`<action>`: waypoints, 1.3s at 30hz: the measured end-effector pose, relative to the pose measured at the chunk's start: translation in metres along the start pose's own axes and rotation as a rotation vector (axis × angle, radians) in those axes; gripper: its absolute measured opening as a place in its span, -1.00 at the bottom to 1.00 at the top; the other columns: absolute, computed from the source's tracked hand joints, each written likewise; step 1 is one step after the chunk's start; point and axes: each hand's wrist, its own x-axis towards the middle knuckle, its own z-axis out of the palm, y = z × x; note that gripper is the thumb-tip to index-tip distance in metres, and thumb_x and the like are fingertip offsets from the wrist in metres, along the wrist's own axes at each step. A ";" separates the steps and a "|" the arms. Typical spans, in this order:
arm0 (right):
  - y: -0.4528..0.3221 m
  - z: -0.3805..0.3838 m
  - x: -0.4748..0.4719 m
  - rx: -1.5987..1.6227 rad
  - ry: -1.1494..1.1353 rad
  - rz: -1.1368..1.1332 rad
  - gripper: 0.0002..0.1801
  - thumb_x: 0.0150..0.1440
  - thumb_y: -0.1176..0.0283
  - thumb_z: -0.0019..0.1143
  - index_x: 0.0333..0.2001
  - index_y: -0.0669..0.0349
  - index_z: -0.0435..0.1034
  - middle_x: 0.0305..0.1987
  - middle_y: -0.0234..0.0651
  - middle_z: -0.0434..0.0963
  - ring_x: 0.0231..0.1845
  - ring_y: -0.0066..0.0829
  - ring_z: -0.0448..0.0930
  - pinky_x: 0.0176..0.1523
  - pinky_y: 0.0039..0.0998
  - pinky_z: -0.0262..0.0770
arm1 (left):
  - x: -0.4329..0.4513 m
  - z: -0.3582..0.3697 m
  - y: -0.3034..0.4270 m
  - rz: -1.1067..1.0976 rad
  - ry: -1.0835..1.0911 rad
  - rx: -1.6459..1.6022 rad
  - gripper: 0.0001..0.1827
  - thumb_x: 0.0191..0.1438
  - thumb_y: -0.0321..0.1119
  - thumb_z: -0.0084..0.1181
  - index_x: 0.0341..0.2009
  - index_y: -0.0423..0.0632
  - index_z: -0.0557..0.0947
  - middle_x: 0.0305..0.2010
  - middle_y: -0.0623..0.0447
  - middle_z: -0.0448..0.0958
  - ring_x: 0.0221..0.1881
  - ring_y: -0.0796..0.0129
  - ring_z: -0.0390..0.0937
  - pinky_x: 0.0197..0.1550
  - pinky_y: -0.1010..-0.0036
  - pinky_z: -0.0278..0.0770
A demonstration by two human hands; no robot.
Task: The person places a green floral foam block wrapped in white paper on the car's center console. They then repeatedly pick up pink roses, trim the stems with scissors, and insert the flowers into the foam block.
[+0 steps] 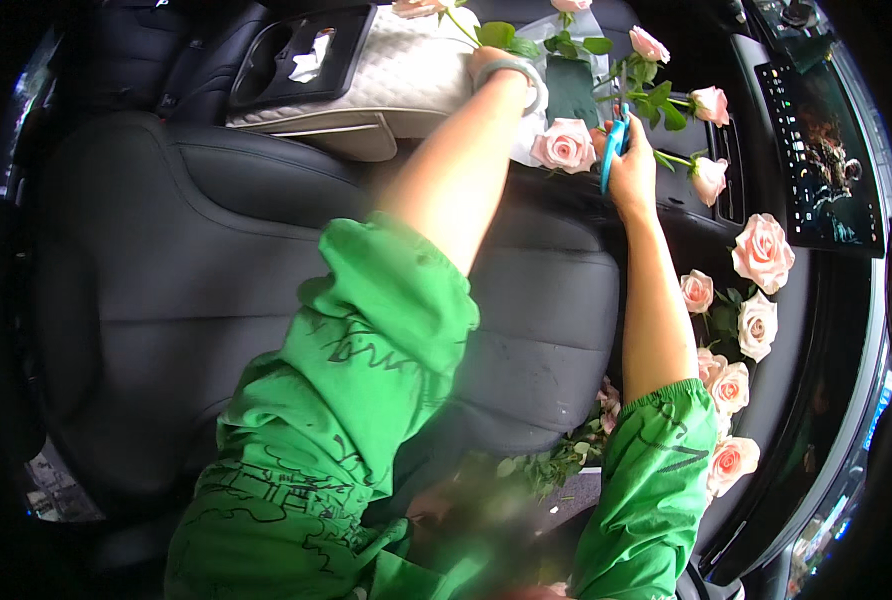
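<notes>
My right hand [633,169] grips blue-handled scissors [612,154], their blades pointing away from me among rose stems. Around it are pink roses: a large bloom [564,145] to its left, others [710,106] to its right. My left hand [489,57], with a pale bangle [537,82] at the wrist, is over the quilted armrest. A leafy stem [465,28] of a pink rose [420,7] runs down to that hand. The fingers are mostly hidden, so their hold is unclear. Between the hands lies a dark green block [570,94], probably floral foam, on translucent wrapping [528,142].
A black leather car seat [213,285] spreads below my arms. More roses [762,253] line the dashboard beside a lit touchscreen [828,157]. Cut greenery [551,465] lies low beside the seat. A black cup-holder tray [303,52] sits behind the quilted armrest [408,71].
</notes>
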 end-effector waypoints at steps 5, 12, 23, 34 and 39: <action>0.015 0.011 0.000 -0.063 -0.016 -0.012 -0.44 -0.08 0.29 0.17 0.00 0.22 0.23 -0.30 0.00 0.48 -0.25 -0.10 0.51 -0.15 -0.34 0.37 | -0.003 -0.004 -0.016 0.246 0.191 0.541 -0.83 -0.17 -0.49 0.12 -0.38 -0.19 0.55 -0.37 -0.09 0.55 -0.34 0.19 0.56 -0.42 0.42 0.52; 0.000 0.006 -0.001 -0.082 -0.055 0.014 -0.49 -0.06 0.39 0.13 0.01 0.20 0.24 -0.24 -0.11 0.48 -0.21 -0.29 0.49 -0.12 -0.42 0.36 | -0.045 -0.029 0.018 0.155 0.024 0.447 -0.78 -0.19 -0.49 0.15 -0.36 -0.25 0.53 -0.35 -0.15 0.54 -0.33 0.13 0.55 -0.41 0.38 0.52; 0.012 0.010 0.003 -0.031 -0.016 0.018 -0.42 -0.13 0.29 0.20 -0.01 0.24 0.25 -0.24 0.03 0.47 -0.20 -0.09 0.50 -0.13 -0.34 0.37 | -0.067 -0.036 0.017 0.365 0.133 0.470 -0.78 -0.25 -0.47 0.19 -0.42 -0.28 0.54 -0.39 -0.21 0.53 -0.33 0.05 0.54 -0.39 0.34 0.51; -0.010 0.013 -0.003 -0.119 0.018 0.013 -0.47 -0.19 0.40 0.20 -0.06 0.19 0.30 -0.29 0.00 0.49 -0.23 -0.08 0.51 -0.15 -0.30 0.39 | -0.056 -0.040 -0.002 0.073 0.072 0.401 -0.76 -0.13 -0.28 0.16 -0.39 -0.18 0.59 -0.41 -0.06 0.56 -0.40 0.20 0.54 -0.39 0.40 0.48; -0.016 0.013 -0.005 -0.159 0.028 -0.005 -0.53 -0.13 0.43 0.11 -0.06 0.22 0.30 -0.27 -0.01 0.48 -0.24 -0.17 0.52 -0.14 -0.36 0.38 | -0.030 -0.042 -0.018 0.165 0.053 0.546 -0.70 -0.13 -0.27 0.21 -0.31 -0.19 0.57 -0.39 -0.02 0.57 -0.37 0.27 0.53 -0.31 0.44 0.44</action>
